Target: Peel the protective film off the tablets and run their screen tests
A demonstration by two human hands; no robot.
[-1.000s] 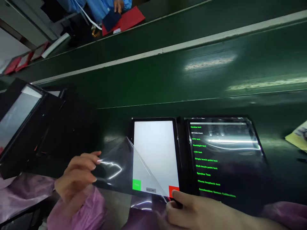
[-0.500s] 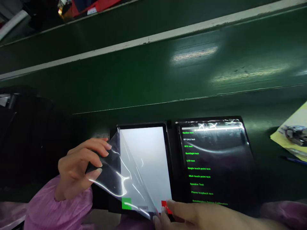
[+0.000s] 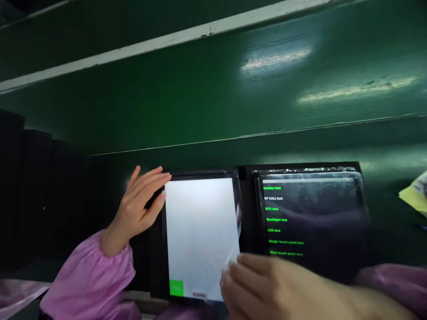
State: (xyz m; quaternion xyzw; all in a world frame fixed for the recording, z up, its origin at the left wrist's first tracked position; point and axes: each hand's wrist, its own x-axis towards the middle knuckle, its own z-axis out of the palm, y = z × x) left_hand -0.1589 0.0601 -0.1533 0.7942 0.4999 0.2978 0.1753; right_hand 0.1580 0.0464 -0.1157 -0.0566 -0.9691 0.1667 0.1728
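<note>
A tablet [image 3: 202, 231] lies face up in front of me with a lit white screen and a green box at its lower left. My left hand [image 3: 142, 202] is open at its upper left corner, fingers stretched and fingertips on or just over the edge. My right hand [image 3: 255, 284] is closed and motion-blurred over the lower right corner, hiding it. A pale streak of clear film [image 3: 233, 254] runs to its fingertips; most of the film is hard to see. Beside it lies a second tablet [image 3: 313, 213] showing a test list in green letters.
Both tablets rest on a green workbench [image 3: 200, 106] with a pale strip [image 3: 150, 46] running across its far side. Dark upright block-like shapes [image 3: 36, 178] stand at the left. Part of a yellow paper [image 3: 415, 195] shows at the right edge.
My left hand has moved up and right to the tablet's upper corner, its fingers straightening. The raised film no longer stands out at the left. The view has shifted slightly.
</note>
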